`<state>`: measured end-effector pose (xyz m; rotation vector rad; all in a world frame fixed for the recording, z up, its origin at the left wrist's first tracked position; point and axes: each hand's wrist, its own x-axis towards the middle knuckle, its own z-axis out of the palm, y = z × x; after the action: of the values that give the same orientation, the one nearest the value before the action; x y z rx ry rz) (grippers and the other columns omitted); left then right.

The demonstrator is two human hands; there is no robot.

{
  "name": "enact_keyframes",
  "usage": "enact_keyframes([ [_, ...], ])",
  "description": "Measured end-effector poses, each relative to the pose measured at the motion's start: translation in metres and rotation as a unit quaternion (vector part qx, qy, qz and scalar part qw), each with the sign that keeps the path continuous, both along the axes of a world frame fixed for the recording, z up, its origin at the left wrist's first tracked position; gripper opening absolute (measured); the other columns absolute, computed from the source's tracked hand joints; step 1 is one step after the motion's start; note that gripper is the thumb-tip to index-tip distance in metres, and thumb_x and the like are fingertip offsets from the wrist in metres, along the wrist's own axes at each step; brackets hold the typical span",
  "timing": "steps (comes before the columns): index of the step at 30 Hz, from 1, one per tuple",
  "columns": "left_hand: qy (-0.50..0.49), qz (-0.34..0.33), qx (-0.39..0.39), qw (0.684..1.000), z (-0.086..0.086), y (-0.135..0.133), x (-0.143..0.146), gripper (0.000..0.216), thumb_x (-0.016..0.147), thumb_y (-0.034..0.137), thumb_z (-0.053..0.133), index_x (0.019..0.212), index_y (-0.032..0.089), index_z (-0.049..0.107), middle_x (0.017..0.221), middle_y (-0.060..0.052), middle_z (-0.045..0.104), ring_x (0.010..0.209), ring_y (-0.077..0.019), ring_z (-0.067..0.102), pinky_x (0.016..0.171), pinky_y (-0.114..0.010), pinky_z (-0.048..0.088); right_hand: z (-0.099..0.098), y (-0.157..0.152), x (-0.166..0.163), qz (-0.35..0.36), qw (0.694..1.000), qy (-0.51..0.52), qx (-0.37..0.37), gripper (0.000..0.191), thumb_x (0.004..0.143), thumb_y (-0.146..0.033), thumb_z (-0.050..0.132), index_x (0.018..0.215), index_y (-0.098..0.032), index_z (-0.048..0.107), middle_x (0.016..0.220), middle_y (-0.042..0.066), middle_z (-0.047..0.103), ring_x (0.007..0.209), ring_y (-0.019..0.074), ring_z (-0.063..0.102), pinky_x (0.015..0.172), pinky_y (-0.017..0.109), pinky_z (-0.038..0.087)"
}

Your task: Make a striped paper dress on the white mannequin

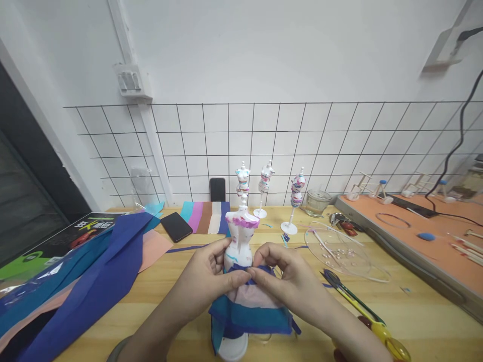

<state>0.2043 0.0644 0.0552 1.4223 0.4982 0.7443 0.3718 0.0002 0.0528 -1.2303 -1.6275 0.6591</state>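
A small white mannequin (pixel 241 239) with purple and blue flecks stands upright on a white base (pixel 233 348) in front of me. Around its hips hangs a layered paper skirt (pixel 260 314) in dark blue, pale pink and teal. My left hand (pixel 215 271) wraps the left side of the waist, its thumb pressed on the skirt's top edge. From the right, my right hand (pixel 277 271) pinches the same dark blue edge, thumb beside the other thumb. The fingertips behind the mannequin are partly hidden.
Several small mannequins (pixel 289 227) stand behind. Left lie coloured paper sheets (pixel 124 261), a phone (pixel 176 227) and striped paper (pixel 206 217). Right are yellow-handled scissors (pixel 362 306), a clear plate (pixel 347 249) with beads, a glass jar (pixel 317 202) and an orange-topped case (pixel 415 236).
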Motion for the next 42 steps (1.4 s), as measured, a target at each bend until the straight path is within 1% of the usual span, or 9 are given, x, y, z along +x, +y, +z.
enact_keyframes([
  [8, 0.009, 0.065, 0.007, 0.998, 0.002, 0.001, 0.0, 0.028, 0.065, 0.018, 0.077, 0.089, 0.018, 0.064, 0.083, -0.001, 0.069, 0.082, -0.0176, 0.062, 0.069, -0.024, 0.048, 0.0, 0.001, 0.002, 0.011, 1.0, 0.009, -0.024, 0.006, 0.085, -0.025, 0.057, 0.082, -0.02, 0.057, 0.076, 0.0, 0.061, 0.072, 0.0145, 0.059, 0.065, 0.026, 0.049],
  [12, 0.009, 0.117, -0.044, 0.992, 0.008, 0.002, -0.001, 0.036, 0.066, 0.024, 0.076, 0.099, 0.018, 0.063, 0.087, -0.004, 0.071, 0.08, -0.0181, 0.064, 0.069, -0.026, 0.049, 0.004, -0.007, 0.003, -0.03, 0.987, -0.12, 0.103, 0.029, 0.086, -0.03, 0.058, 0.112, -0.023, 0.051, 0.116, 0.008, 0.056, 0.109, 0.0227, 0.051, 0.09, 0.039, 0.045],
  [14, -0.013, 0.13, -0.08, 0.988, 0.011, 0.002, 0.0, 0.039, 0.068, 0.027, 0.075, 0.103, 0.017, 0.061, 0.089, -0.005, 0.071, 0.075, -0.017, 0.065, 0.068, -0.026, 0.05, 0.007, -0.011, 0.001, -0.015, 0.961, -0.203, 0.188, 0.042, 0.082, -0.034, 0.063, 0.119, -0.02, 0.047, 0.122, 0.012, 0.05, 0.113, 0.0261, 0.046, 0.091, 0.041, 0.044],
  [20, -0.061, 0.124, -0.127, 0.982, 0.012, 0.001, 0.002, 0.033, 0.069, 0.025, 0.075, 0.098, 0.015, 0.063, 0.079, -0.003, 0.071, 0.071, -0.0145, 0.064, 0.064, -0.023, 0.049, 0.005, -0.013, -0.013, -0.022, 0.858, -0.369, 0.356, 0.019, 0.089, -0.012, 0.047, 0.103, -0.013, 0.06, 0.082, 0.009, 0.061, 0.077, 0.0222, 0.05, 0.071, 0.04, 0.043],
  [23, -0.071, 0.124, -0.125, 0.982, 0.012, 0.0, 0.003, 0.029, 0.071, 0.022, 0.073, 0.097, 0.014, 0.064, 0.076, -0.002, 0.07, 0.073, -0.0136, 0.063, 0.067, -0.022, 0.049, 0.002, -0.015, -0.016, 0.009, 0.84, -0.383, 0.385, 0.028, 0.091, -0.007, 0.036, 0.096, -0.009, 0.063, 0.068, 0.007, 0.059, 0.065, 0.0197, 0.047, 0.06, 0.035, 0.041],
  [31, -0.098, 0.11, -0.125, 0.981, 0.015, 0.0, 0.001, 0.031, 0.072, 0.022, 0.071, 0.101, 0.014, 0.064, 0.089, -0.006, 0.071, 0.085, -0.0177, 0.064, 0.073, -0.025, 0.049, -0.001, -0.017, -0.026, 0.021, 0.81, -0.408, 0.421, 0.028, 0.089, -0.003, 0.038, 0.09, -0.006, 0.066, 0.06, 0.005, 0.058, 0.055, 0.0172, 0.045, 0.05, 0.033, 0.037],
  [36, -0.076, 0.117, -0.106, 0.985, 0.013, 0.003, -0.004, 0.028, 0.073, 0.024, 0.071, 0.099, 0.014, 0.063, 0.087, -0.006, 0.071, 0.084, -0.0188, 0.064, 0.072, -0.026, 0.05, -0.004, -0.012, -0.022, 0.043, 0.825, -0.404, 0.393, 0.025, 0.087, -0.006, 0.04, 0.097, -0.01, 0.063, 0.066, 0.005, 0.059, 0.057, 0.0175, 0.044, 0.051, 0.033, 0.038],
  [40, -0.042, 0.094, -0.088, 0.991, 0.014, 0.005, -0.009, 0.034, 0.075, 0.028, 0.071, 0.105, 0.015, 0.062, 0.09, -0.007, 0.071, 0.086, -0.0193, 0.064, 0.076, -0.028, 0.05, -0.005, -0.009, -0.011, 0.08, 0.903, -0.249, 0.342, 0.03, 0.083, -0.014, 0.048, 0.113, -0.013, 0.053, 0.083, 0.008, 0.061, 0.07, 0.0197, 0.052, 0.06, 0.034, 0.043],
  [42, -0.021, 0.081, -0.073, 0.994, 0.014, 0.004, -0.012, 0.037, 0.075, 0.029, 0.071, 0.108, 0.016, 0.061, 0.092, -0.007, 0.072, 0.087, -0.0196, 0.065, 0.078, -0.029, 0.049, -0.006, -0.005, -0.005, 0.041, 0.955, -0.127, 0.264, 0.022, 0.088, -0.018, 0.047, 0.108, -0.017, 0.053, 0.087, 0.007, 0.06, 0.078, 0.0194, 0.055, 0.067, 0.034, 0.045],
])
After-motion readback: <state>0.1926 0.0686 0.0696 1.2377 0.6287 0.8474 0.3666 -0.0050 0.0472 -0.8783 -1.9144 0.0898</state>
